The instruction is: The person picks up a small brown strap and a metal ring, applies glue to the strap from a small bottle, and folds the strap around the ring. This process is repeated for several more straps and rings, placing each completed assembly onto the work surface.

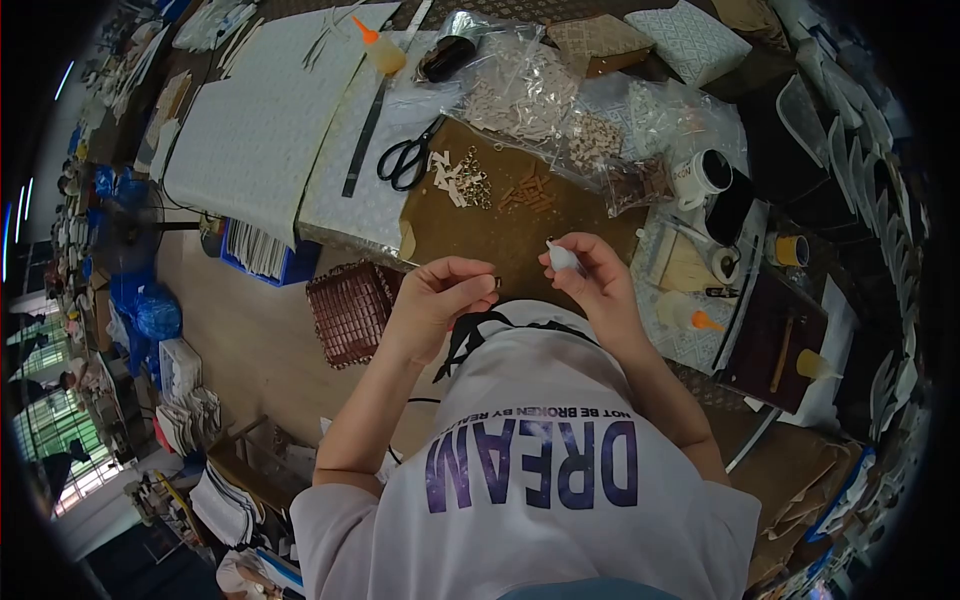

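Near the front edge of the brown work mat [465, 235], my left hand [455, 290] pinches a small dark piece [497, 283] between thumb and fingertips. My right hand [590, 270] is closed around a small white bottle [563, 258], its narrow tip pointing up and to the left. The two hands are apart. Farther back on the mat lie a pile of pale strips [452, 180], small metal rings [474, 180] and a pile of brown strips [532, 192]. Black-handled scissors [403, 163] rest left of these piles.
Clear bags of small parts [520, 85] cover the back of the table. A white mug [703, 175] and a glue bottle [685, 313] stand or lie at the right. An orange-tipped bottle [384, 52] is at the back left. A brown woven basket [348, 312] is below the table's left edge.
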The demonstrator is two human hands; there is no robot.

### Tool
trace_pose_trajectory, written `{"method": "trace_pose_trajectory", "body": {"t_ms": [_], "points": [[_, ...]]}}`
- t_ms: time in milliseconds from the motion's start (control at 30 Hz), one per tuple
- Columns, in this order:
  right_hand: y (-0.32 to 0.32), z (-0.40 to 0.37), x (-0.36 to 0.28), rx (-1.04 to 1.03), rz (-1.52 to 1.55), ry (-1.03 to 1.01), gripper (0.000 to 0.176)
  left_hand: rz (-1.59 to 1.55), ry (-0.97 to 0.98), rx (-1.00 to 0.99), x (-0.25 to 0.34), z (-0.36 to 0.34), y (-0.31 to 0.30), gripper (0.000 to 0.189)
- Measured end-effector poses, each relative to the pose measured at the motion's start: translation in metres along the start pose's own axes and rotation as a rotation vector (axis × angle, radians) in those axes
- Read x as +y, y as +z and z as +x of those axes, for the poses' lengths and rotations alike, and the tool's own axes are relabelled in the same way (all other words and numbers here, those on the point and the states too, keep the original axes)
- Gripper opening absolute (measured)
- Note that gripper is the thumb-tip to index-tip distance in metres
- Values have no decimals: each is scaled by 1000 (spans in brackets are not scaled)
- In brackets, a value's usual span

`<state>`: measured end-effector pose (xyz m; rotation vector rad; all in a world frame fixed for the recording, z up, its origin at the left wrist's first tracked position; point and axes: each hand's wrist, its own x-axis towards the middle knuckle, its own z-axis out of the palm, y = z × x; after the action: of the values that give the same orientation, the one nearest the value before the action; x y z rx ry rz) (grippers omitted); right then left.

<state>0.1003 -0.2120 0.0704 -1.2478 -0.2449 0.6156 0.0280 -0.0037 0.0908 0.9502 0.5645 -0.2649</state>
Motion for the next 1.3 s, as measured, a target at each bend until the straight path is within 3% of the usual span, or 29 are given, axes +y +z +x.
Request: {"method": "trace_pose_trajectory", "body": {"t_ms": [233, 633, 933, 1033, 1133, 1300], "points": [[1, -3, -4, 13, 59, 19, 27, 36, 10, -14, -3, 0, 0, 17], [-11, 2, 23, 57, 128, -138, 29, 50, -1, -11, -13, 3, 1, 10], [-27, 2, 35, 315, 126, -37, 11, 15, 13, -68, -15, 3, 3, 19], [-37, 4, 45, 335, 57, -166, 16, -20, 13, -88, -16, 4, 4, 26], [-44, -1, 38, 288, 82, -78, 17, -61, -5, -112, -19, 6, 3, 27], [-58, -2, 55, 402, -132, -164, 14, -113, -62, -190, -16, 6, 5, 29]]}}
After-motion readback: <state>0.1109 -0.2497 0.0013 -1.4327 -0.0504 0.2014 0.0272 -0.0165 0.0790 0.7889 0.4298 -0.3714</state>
